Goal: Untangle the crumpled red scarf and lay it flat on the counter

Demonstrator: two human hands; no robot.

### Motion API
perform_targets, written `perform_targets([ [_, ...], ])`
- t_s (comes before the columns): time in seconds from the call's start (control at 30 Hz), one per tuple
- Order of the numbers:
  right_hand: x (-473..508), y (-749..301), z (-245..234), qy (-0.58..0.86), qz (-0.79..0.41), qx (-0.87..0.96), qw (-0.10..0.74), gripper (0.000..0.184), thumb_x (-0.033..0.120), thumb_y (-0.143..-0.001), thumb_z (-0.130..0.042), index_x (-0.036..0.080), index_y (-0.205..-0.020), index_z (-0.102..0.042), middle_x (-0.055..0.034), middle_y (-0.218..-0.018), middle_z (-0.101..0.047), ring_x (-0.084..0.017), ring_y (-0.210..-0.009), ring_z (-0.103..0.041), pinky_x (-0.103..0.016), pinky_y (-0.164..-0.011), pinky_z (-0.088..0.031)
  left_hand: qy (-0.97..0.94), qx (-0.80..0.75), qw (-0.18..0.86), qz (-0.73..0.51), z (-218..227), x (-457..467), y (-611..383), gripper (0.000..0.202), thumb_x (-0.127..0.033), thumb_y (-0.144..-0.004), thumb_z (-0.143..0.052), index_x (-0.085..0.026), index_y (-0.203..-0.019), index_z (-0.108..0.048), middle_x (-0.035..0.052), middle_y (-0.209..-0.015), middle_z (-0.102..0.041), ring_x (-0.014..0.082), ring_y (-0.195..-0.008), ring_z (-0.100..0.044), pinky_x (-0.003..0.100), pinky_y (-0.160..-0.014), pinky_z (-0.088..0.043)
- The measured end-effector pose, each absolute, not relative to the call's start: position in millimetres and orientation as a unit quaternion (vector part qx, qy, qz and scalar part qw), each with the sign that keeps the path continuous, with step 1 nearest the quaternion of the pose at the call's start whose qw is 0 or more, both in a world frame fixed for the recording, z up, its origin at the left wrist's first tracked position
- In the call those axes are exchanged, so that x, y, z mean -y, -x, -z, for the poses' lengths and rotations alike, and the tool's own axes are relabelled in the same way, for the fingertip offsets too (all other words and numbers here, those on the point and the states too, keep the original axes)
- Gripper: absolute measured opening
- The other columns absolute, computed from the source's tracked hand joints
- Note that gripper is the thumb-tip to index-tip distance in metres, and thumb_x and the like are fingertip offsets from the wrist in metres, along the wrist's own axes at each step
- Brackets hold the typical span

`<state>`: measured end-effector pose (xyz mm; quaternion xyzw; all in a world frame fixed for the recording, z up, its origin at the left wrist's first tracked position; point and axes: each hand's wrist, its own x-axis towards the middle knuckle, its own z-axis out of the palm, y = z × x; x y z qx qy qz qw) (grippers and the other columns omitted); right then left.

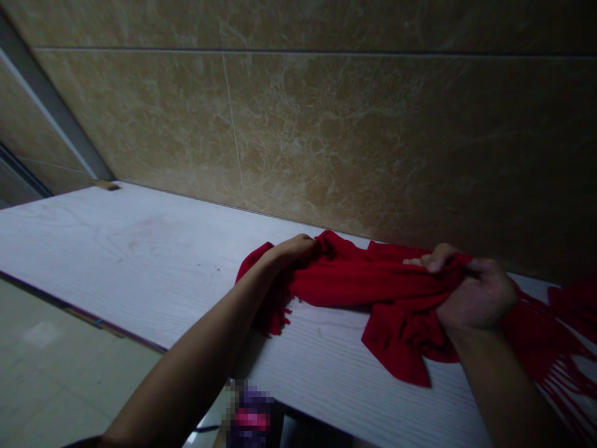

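Observation:
A red fringed scarf (359, 286) lies bunched on a white wood-grain tabletop (140, 249) close to the wall. My left hand (293, 249) is closed on the scarf's left part, near its fringe. My right hand (471, 289) grips a gathered fold of the scarf further right, thumb on top. More of the scarf and its tassels trail off to the right edge of the view.
A beige marble-tiled wall (326, 124) rises right behind the table. The table's front edge runs diagonally, with a light tiled floor (56, 367) below at the left. A small brown block (106, 185) sits at the table's far left corner.

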<state>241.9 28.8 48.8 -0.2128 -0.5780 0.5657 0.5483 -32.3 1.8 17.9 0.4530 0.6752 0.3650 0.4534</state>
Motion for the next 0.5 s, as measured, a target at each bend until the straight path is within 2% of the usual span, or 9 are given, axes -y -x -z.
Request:
perform_targets([
  [0.1, -36.1, -243.7, -45.6, 0.247, -0.509, 0.579, 0.588, 0.033, 0.044, -0.074, -0.048, 0.025, -0.053, -0.065, -0.0048, -0.057, -0.060, -0.025, -0.068, -0.062, -0.041, -0.070, -0.048, -0.414, -0.627, 0.537, -0.383, -19.3, -1.3, 33.9, 0.025, -0.023, -0.087, -0.056, -0.017, -0.063, -0.060, -0.0015, -0.051, -0.057, 0.0102, -0.043, -0.047, 0.021, -0.044, -0.038],
  [0.23, -45.5, -242.4, -37.9, 0.269, -0.379, 0.673, 0.576, 0.035, 0.041, -0.076, -0.045, 0.024, -0.059, -0.071, -0.0044, -0.064, -0.068, -0.023, -0.067, -0.059, -0.037, -0.067, -0.045, -0.303, -0.487, 0.698, -0.428, -24.2, 0.7, 35.0, 0.029, -0.030, -0.095, -0.052, -0.013, -0.078, -0.068, 0.0055, -0.065, -0.072, 0.0141, -0.057, -0.066, 0.022, -0.059, -0.054],
  [0.33, -46.8, -241.2, -33.6, 0.265, -0.323, 0.742, 0.525, 0.035, 0.039, -0.080, -0.045, 0.024, -0.067, -0.074, -0.0028, -0.070, -0.070, -0.023, -0.073, -0.062, -0.036, -0.072, -0.047, -0.302, -0.439, 0.710, -0.460, -27.3, 4.2, 34.7, 0.040, -0.049, -0.095, -0.057, -0.013, -0.081, -0.069, 0.0063, -0.068, -0.073, 0.0164, -0.063, -0.069, 0.025, -0.064, -0.056],
  [0.4, -44.1, -240.0, -33.3, 0.271, -0.317, 0.757, 0.503, 0.035, 0.038, -0.084, -0.044, 0.024, -0.069, -0.073, -0.0022, -0.071, -0.070, -0.024, -0.077, -0.064, -0.036, -0.075, -0.049, -0.345, -0.431, 0.699, -0.454, -28.9, 8.6, 33.0, 0.052, -0.064, -0.087, -0.062, -0.014, -0.077, -0.068, 0.0044, -0.064, -0.070, 0.0153, -0.057, -0.065, 0.025, -0.060, -0.053],
  [0.47, -40.5, -238.6, -34.5, 0.280, -0.322, 0.757, 0.494, 0.034, 0.038, -0.086, -0.045, 0.024, -0.068, -0.070, -0.0012, -0.067, -0.068, -0.024, -0.073, -0.064, -0.035, -0.073, -0.050, -0.423, -0.459, 0.670, -0.402, -30.4, 13.3, 30.3, 0.055, -0.069, -0.078, -0.070, -0.014, -0.076, -0.068, 0.0027, -0.063, -0.069, 0.0134, -0.052, -0.059, 0.024, -0.053, -0.047],
  [0.5, -38.9, -238.0, -35.4, 0.283, -0.326, 0.756, 0.493, 0.034, 0.038, -0.087, -0.045, 0.024, -0.067, -0.069, -0.0007, -0.064, -0.066, -0.023, -0.070, -0.063, -0.035, -0.071, -0.050, -0.468, -0.486, 0.641, -0.364, -31.0, 15.0, 28.9, 0.053, -0.067, -0.073, -0.076, -0.014, -0.076, -0.069, 0.0019, -0.063, -0.068, 0.0127, -0.051, -0.057, 0.024, -0.050, -0.043],
])
